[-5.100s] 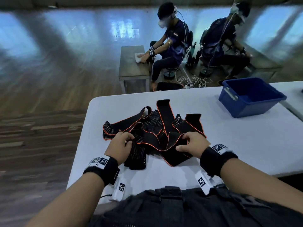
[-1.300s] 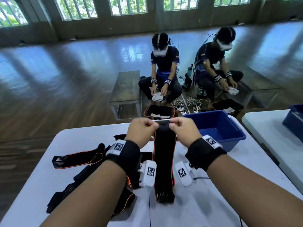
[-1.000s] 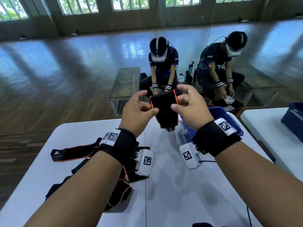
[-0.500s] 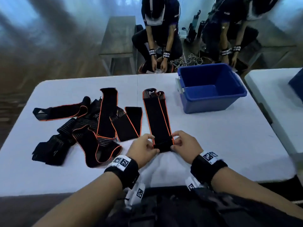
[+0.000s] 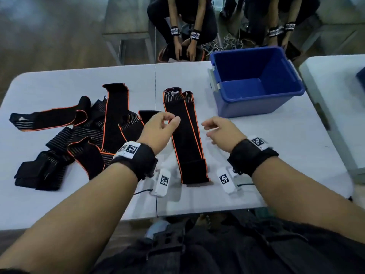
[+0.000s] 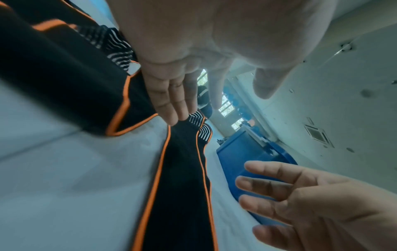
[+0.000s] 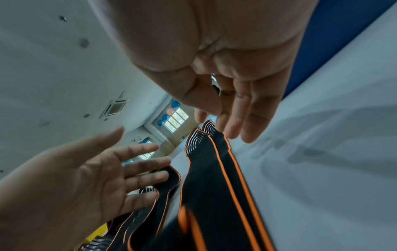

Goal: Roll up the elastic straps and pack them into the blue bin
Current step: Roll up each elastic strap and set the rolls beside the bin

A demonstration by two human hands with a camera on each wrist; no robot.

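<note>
One black elastic strap with orange edging [image 5: 184, 135] lies stretched out flat in the middle of the white table [image 5: 276, 155], its near end folded over [image 5: 194, 173]. My left hand [image 5: 167, 121] hovers over the strap's left edge with relaxed fingers and holds nothing. My right hand [image 5: 209, 128] hovers just right of the strap, also empty. The left wrist view shows the left fingers [image 6: 171, 101] straight above the strap [image 6: 178, 186]. In the right wrist view the right fingers [image 7: 242, 118] hang loose over it [image 7: 214, 178]. The blue bin [image 5: 246, 104] stands at the far right, with nothing showing inside.
A loose pile of several more black and orange straps [image 5: 79, 135] covers the table's left half. A second white table [image 5: 331, 86] stands to the right across a gap. Two people sit on the floor beyond the far edge.
Half a second ago both hands pinched the strap's near end on the table. They have let go and moved forward, above the strap's middle. The strap lies still.
</note>
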